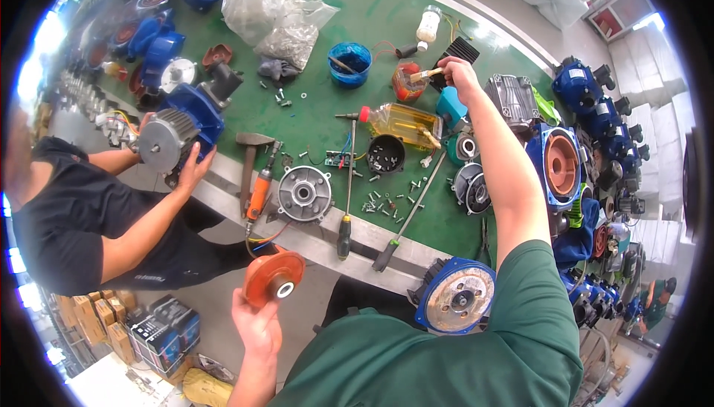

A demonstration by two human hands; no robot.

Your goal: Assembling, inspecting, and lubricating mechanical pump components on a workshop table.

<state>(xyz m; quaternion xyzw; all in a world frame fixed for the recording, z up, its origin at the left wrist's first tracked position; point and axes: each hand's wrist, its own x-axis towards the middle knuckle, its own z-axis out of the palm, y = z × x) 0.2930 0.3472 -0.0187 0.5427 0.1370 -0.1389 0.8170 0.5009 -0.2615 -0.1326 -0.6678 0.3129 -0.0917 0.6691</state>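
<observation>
My left hand [257, 327] grips a round orange-red pump impeller [269, 277] at its rim, below the bench's near edge. A pale metal ring shows in its hub. My right hand [462, 79] reaches over the bench, fingers closed on the handle of a paintbrush [425, 74]. Its tip is at the mouth of a clear jar [409, 93] with reddish contents. Left of the jar stands a blue tub [349, 65] with a stick in it. A bottle of yellow liquid [401, 126] lies nearer me. Close to my body sits a blue motor [455, 295] with a worn round face.
Screwdrivers [344, 236], a hammer [249, 154], an orange power tool [259, 193], a grey end cover [304, 193] and loose screws lie on the green bench [312, 109]. At left a co-worker [82, 213] holds a blue pump [178, 128]. Blue pumps [580, 87] line the right.
</observation>
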